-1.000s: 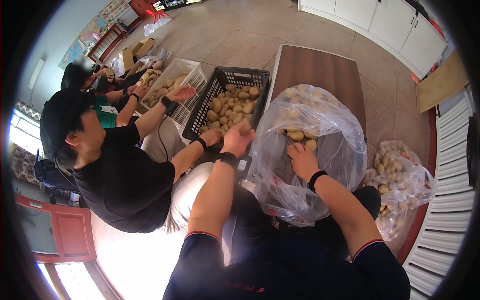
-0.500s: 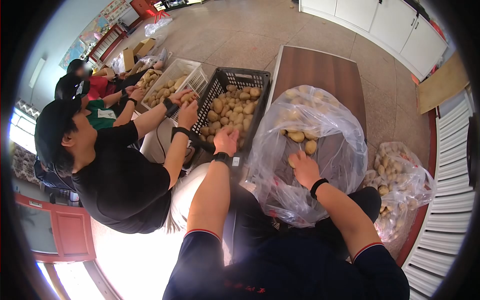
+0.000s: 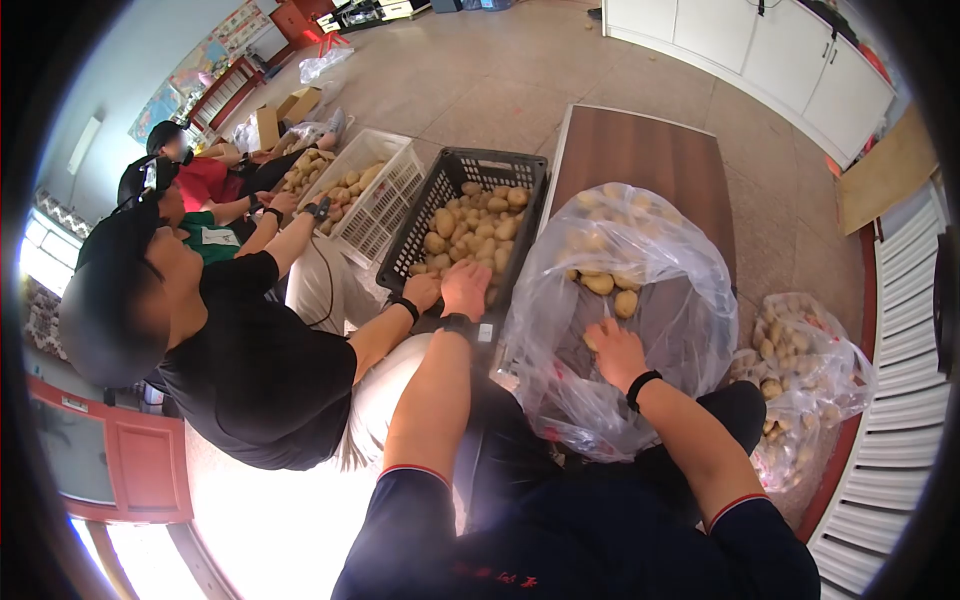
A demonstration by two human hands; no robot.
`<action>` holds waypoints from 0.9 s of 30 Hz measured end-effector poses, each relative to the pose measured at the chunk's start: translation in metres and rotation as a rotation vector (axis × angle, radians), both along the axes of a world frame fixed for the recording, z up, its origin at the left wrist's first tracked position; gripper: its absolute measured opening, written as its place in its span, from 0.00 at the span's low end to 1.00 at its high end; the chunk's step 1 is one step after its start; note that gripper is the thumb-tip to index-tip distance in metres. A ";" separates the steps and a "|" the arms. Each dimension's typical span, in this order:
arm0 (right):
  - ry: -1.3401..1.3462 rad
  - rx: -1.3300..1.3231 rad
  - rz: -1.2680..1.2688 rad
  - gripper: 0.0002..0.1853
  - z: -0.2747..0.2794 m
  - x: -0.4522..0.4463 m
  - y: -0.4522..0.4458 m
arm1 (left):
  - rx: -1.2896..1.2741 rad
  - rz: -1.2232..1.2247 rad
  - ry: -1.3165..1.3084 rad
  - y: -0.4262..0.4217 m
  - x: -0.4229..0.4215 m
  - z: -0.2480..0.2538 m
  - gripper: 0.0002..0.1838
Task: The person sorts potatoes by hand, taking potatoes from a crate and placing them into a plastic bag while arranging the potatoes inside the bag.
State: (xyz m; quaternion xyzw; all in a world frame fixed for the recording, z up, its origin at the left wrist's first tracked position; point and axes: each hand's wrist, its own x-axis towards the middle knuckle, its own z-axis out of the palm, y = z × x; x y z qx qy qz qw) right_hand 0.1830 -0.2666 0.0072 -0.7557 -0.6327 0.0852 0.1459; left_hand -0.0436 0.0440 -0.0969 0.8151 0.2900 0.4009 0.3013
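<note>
My left hand (image 3: pixel 466 289) reaches over the near end of a black plastic crate (image 3: pixel 540 190), back of the hand up and fingers stretched onto the potatoes (image 3: pixel 473 222) inside. No potato shows in its grip. Inside a large clear plastic bag (image 3: pixel 690 262), my right hand (image 3: pixel 617 354) has its fingers closed around a potato (image 3: pixel 592 338), mostly hidden by the hand. Several loose potatoes (image 3: pixel 626 303) lie in the bag just beyond that hand. A co-worker's hand (image 3: pixel 423 290) is at the crate's edge, close beside my left hand.
The bag rests on a brown wooden board (image 3: pixel 640 150). To the right, a filled clear bag of potatoes (image 3: pixel 790 345) stands near a white radiator (image 3: pixel 880 430). A white crate (image 3: pixel 400 190) with potatoes and several seated people are on the left.
My left hand has moved slightly forward and turned its back up over the crate. The co-worker's near hand has come down to the crate edge. My right hand shifted slightly, still on the potato.
</note>
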 end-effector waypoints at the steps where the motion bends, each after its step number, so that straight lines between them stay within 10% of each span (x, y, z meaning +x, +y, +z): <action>1: 0.011 -0.019 0.001 0.18 0.001 0.000 -0.001 | 0.038 -0.087 -0.032 -0.007 0.004 0.015 0.16; 4: -0.012 -0.062 0.033 0.27 -0.002 0.002 -0.003 | -1.312 0.155 -0.876 -0.048 0.030 0.096 0.21; 21: 0.150 0.146 0.020 0.24 -0.004 0.012 0.003 | -1.225 -0.082 -0.170 -0.097 0.057 0.166 0.19; 27: 0.973 0.182 -0.286 0.23 -0.004 0.003 0.035 | -1.243 -0.205 0.024 -0.113 0.068 0.175 0.19</action>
